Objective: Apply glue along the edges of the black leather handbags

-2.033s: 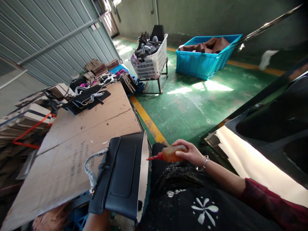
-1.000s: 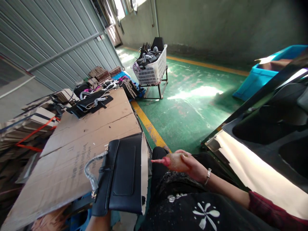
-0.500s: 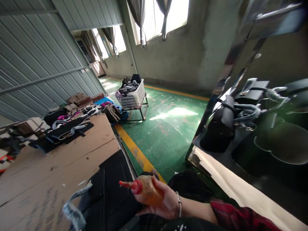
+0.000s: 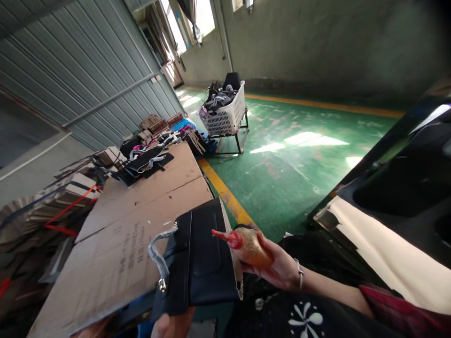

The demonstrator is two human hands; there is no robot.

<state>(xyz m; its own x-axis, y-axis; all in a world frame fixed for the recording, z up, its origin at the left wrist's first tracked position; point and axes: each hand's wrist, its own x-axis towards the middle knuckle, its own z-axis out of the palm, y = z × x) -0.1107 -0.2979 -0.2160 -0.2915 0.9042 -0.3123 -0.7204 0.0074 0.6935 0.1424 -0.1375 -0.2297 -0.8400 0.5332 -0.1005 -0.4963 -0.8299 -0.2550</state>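
Observation:
My right hand (image 4: 282,263) is wrapped round a squeeze bottle (image 4: 252,246) of amber contents with a red nozzle pointing left. The bottle is just right of a black handbag (image 4: 206,256), which lies on the front end of the cardboard-covered table (image 4: 141,244). The bag's handle (image 4: 158,258) is covered in clear wrap and sticks out to the left. At the bottom edge, my left hand (image 4: 172,324) is partly in view against the bag's near edge. Its thumb shows, while the other fingers are hidden under the bag.
Another black bag (image 4: 148,164) and piled bag parts (image 4: 165,136) lie farther along the table. Bundled pieces (image 4: 66,197) are stacked at left. A white basket (image 4: 225,119) of black bags stands on a metal frame on the green floor (image 4: 275,173). A rack shelf (image 4: 380,234) is at right.
The view has turned to the right and down, so the table and basket appear farther right and higher. My left hand has come into view below the bag. The bottle stays in my right hand.

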